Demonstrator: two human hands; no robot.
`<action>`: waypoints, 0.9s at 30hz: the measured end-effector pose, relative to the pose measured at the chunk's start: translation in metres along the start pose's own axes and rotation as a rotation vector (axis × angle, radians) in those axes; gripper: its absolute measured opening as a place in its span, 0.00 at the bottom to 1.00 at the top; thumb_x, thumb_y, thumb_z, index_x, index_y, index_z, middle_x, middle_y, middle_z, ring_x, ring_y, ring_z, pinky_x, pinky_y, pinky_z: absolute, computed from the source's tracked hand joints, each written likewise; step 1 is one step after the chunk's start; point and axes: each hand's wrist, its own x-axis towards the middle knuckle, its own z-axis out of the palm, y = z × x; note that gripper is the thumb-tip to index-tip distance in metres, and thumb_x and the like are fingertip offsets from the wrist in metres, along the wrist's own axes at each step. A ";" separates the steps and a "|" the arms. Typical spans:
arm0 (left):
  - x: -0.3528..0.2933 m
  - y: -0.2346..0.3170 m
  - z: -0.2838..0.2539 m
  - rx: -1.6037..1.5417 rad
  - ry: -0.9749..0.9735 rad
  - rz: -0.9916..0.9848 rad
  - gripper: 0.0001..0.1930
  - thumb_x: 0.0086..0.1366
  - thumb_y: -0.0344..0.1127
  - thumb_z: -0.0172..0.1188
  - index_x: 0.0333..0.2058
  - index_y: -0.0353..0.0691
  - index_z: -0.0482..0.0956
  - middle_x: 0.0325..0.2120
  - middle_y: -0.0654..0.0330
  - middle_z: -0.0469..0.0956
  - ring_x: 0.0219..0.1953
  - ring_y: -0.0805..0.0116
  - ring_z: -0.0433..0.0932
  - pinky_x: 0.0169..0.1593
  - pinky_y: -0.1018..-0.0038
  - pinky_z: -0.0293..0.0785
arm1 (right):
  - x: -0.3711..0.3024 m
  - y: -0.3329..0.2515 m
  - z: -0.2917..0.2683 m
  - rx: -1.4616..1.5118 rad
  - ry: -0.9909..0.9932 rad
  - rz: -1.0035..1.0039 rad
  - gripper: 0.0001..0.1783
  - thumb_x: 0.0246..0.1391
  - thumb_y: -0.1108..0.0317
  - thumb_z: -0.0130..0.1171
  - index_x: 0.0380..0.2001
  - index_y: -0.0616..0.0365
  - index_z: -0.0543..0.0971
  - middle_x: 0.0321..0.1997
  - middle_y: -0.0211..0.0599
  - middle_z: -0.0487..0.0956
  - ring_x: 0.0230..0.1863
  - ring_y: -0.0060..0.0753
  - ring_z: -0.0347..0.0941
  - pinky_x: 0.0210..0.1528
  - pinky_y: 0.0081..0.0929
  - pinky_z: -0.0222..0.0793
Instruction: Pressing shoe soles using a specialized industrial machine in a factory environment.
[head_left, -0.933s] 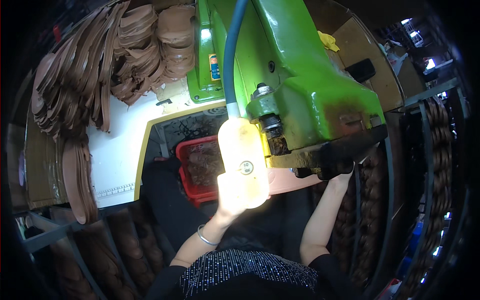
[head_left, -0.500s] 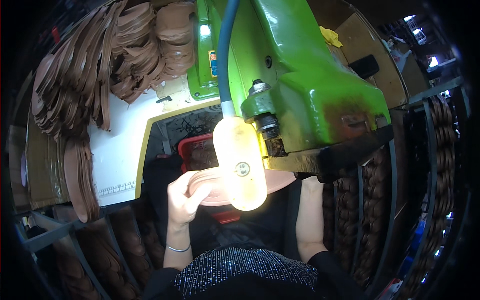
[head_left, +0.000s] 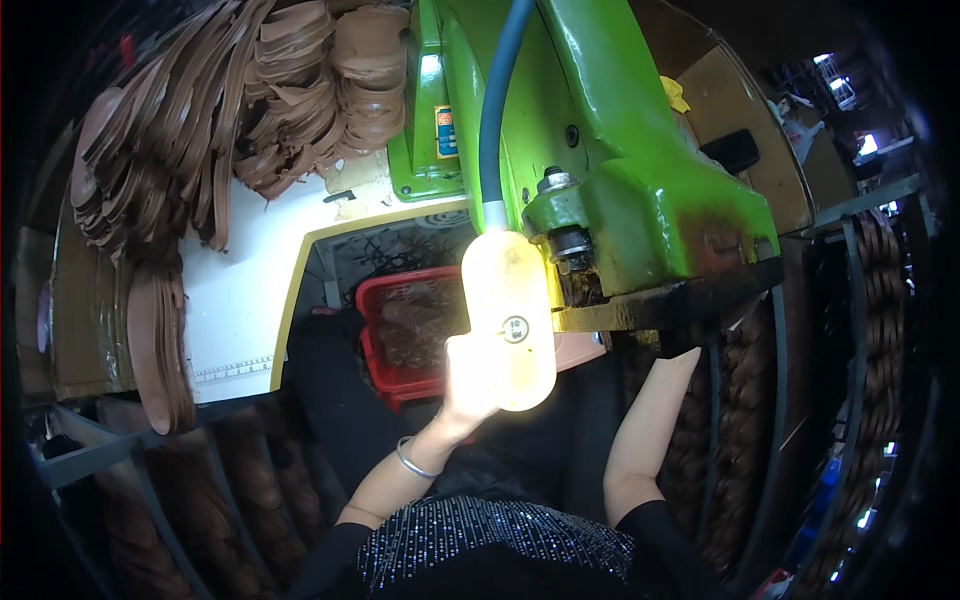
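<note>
My left hand (head_left: pixel 466 388), a bangle on its wrist, is behind the glowing work lamp (head_left: pixel 508 320). Glare and the lamp cover most of its fingers, which appear closed on a pinkish-brown shoe sole (head_left: pixel 577 350). Only a short end of that sole shows, right of the lamp and below the green machine's head (head_left: pixel 660 210). My right forearm reaches up on the right, but the machine's dark lower plate (head_left: pixel 670 300) hides the hand, so its fingers cannot be made out.
Stacks of brown soles (head_left: pixel 160 150) cover the white table (head_left: pixel 235 280) at the left. Under its yellow-edged cutout sits a red basket (head_left: pixel 375 365) of brown scraps. Racks of soles (head_left: pixel 740 430) flank me. An open cardboard box (head_left: pixel 745 95) stands behind the machine.
My left hand has moved right with the sole, passing behind the lamp and uncovering the red basket. My right forearm has shifted right, its hand still hidden. The view has shifted slightly.
</note>
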 end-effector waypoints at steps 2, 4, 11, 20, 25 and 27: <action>0.006 0.027 -0.002 -0.039 0.092 -0.007 0.14 0.50 0.31 0.61 0.33 0.26 0.76 0.24 0.54 0.79 0.25 0.68 0.79 0.33 0.75 0.75 | -0.006 0.003 0.009 0.018 -0.008 0.006 0.17 0.61 0.64 0.40 0.50 0.60 0.66 0.50 0.37 0.72 0.50 0.35 0.70 0.52 0.33 0.67; 0.007 0.046 -0.014 -0.047 0.161 -0.012 0.15 0.52 0.33 0.62 0.34 0.25 0.75 0.27 0.55 0.79 0.28 0.71 0.78 0.34 0.77 0.74 | -0.018 0.009 0.023 0.038 -0.006 0.010 0.17 0.59 0.66 0.42 0.50 0.61 0.66 0.49 0.37 0.72 0.49 0.34 0.70 0.53 0.32 0.67; 0.005 0.046 -0.046 0.004 0.032 -0.138 0.08 0.54 0.24 0.53 0.32 0.27 0.76 0.16 0.67 0.72 0.16 0.85 0.64 0.20 0.85 0.60 | -0.034 0.010 0.041 0.039 -0.087 0.000 0.19 0.53 0.75 0.49 0.50 0.62 0.65 0.48 0.37 0.72 0.49 0.31 0.70 0.53 0.30 0.66; 0.012 0.059 -0.085 -0.056 0.081 -0.151 0.10 0.50 0.26 0.57 0.31 0.26 0.76 0.24 0.57 0.78 0.27 0.74 0.77 0.33 0.81 0.72 | -0.064 0.031 0.067 0.033 -0.115 0.125 0.32 0.34 0.84 0.54 0.50 0.63 0.66 0.44 0.37 0.74 0.45 0.30 0.72 0.50 0.26 0.67; -0.011 0.057 -0.124 -0.081 0.166 -0.277 0.10 0.49 0.26 0.57 0.31 0.26 0.76 0.25 0.57 0.78 0.26 0.76 0.75 0.34 0.82 0.70 | -0.089 0.046 0.107 0.148 -0.011 0.259 0.35 0.36 0.83 0.58 0.53 0.63 0.64 0.46 0.34 0.73 0.47 0.28 0.70 0.52 0.25 0.65; -0.025 0.059 -0.133 -0.059 0.169 -0.292 0.10 0.51 0.30 0.59 0.30 0.28 0.75 0.22 0.60 0.76 0.24 0.79 0.71 0.31 0.84 0.67 | -0.092 0.051 0.108 0.072 -0.094 0.266 0.32 0.37 0.83 0.59 0.51 0.62 0.65 0.46 0.33 0.73 0.46 0.27 0.70 0.51 0.23 0.65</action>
